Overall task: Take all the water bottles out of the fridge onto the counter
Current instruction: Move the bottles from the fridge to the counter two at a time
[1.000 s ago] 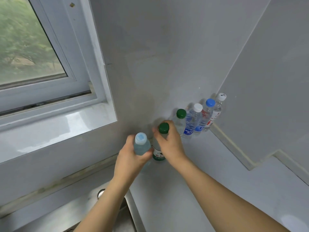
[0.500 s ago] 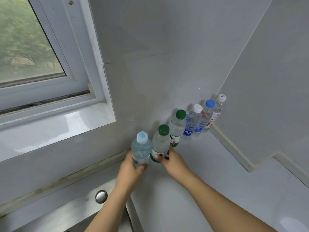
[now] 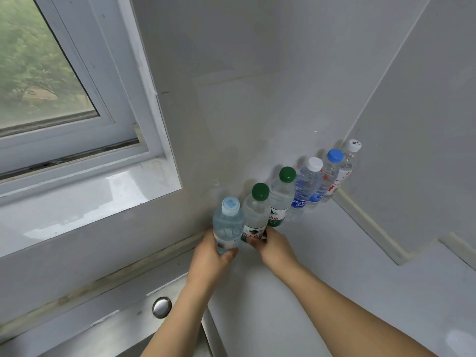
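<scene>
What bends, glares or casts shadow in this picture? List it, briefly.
Head view: wide-angle bending, the window frame leans and the wall corner slants; daylight glare on the glossy sill; soft shadows behind the row of bottles on the wall; the left hand and right hand stay sharp on the light blue-capped bottle and green-capped bottle.

You've got a white-framed window up top left with blurry green trees behind the glass. Right below it sits a glossy sill, and further down from the window there's a steel sink rim with a round metal button.
</scene>
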The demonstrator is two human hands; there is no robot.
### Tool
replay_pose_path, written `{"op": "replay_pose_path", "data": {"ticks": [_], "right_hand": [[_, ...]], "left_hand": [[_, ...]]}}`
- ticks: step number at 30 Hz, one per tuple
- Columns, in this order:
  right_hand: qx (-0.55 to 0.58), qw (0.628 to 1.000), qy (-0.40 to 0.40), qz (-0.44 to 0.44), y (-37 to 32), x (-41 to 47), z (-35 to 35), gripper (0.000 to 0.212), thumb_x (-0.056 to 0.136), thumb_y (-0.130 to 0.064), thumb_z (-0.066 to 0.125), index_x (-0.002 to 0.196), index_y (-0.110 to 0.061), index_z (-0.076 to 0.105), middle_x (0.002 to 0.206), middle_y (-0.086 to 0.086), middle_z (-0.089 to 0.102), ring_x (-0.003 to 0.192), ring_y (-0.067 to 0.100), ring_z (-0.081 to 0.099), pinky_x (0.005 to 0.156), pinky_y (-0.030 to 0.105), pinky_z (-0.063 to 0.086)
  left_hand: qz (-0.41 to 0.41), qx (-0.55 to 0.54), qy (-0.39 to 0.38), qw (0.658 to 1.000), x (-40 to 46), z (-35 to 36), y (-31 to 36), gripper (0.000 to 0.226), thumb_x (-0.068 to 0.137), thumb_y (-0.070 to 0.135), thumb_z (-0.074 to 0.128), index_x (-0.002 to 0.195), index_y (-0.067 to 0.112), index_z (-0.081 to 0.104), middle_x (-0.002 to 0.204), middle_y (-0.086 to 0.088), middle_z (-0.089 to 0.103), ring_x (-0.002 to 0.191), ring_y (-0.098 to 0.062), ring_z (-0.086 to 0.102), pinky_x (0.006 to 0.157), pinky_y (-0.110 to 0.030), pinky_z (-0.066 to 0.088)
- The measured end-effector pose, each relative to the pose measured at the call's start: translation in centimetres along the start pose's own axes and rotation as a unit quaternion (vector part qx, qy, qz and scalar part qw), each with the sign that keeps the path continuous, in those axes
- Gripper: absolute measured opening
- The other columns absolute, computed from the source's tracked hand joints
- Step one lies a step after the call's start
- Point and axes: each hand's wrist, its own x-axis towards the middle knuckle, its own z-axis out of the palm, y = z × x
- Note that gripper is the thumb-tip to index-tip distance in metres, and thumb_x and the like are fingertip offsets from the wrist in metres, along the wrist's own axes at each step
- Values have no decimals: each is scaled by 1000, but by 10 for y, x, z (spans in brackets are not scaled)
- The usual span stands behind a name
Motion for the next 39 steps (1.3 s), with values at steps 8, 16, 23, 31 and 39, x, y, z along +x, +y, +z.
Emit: {"op": "replay_pose_path", "data": {"ticks": [8, 16, 23, 31, 39], "right_hand": [[38, 999, 15, 15, 3, 11, 1, 40, 84, -29, 73, 121, -16, 63, 118, 1, 69, 110, 19, 63, 91, 31, 49], [46, 999, -3, 18, 8, 14, 0, 41, 85, -26, 72, 124, -17, 61, 122, 1, 67, 114, 17, 62, 87, 26, 45], [-52, 997, -17, 61, 16, -13, -17, 62, 88, -31, 67, 141, -8, 44, 142, 13, 51, 129, 26, 50, 102, 31, 41], [-130, 990, -13, 55, 33, -75, -68, 65, 91, -24, 64, 147, -9, 35, 148, 10, 44, 135, 23, 42, 105, 24, 32], [-183, 982, 12, 48, 62, -143, -109, 65, 95, -25, 58, 150, -9, 28, 155, 8, 33, 143, 21, 30, 114, 26, 22]], "left_hand": [[41, 26, 36, 998, 7, 9, 2, 53, 81, 21, 77, 126, 13, 51, 116, -4, 40, 102, -15, 50, 74, -18, 31], [43, 25, 38, 998, 8, 12, -3, 50, 81, 23, 77, 122, 15, 49, 114, -1, 38, 93, -11, 48, 71, -19, 31], [18, -7, 57, 998, 5, 14, -5, 47, 75, 21, 81, 115, 18, 56, 112, -5, 55, 100, -18, 57, 82, -31, 44], [-14, 21, 148, 989, -48, 27, 6, 51, 95, 19, 63, 139, 3, 44, 135, -19, 53, 126, -34, 48, 97, -36, 39], [117, 128, 74, 982, -106, 81, 33, 56, 104, 26, 45, 153, 6, 28, 161, -9, 28, 150, -22, 20, 120, -33, 21]]}}
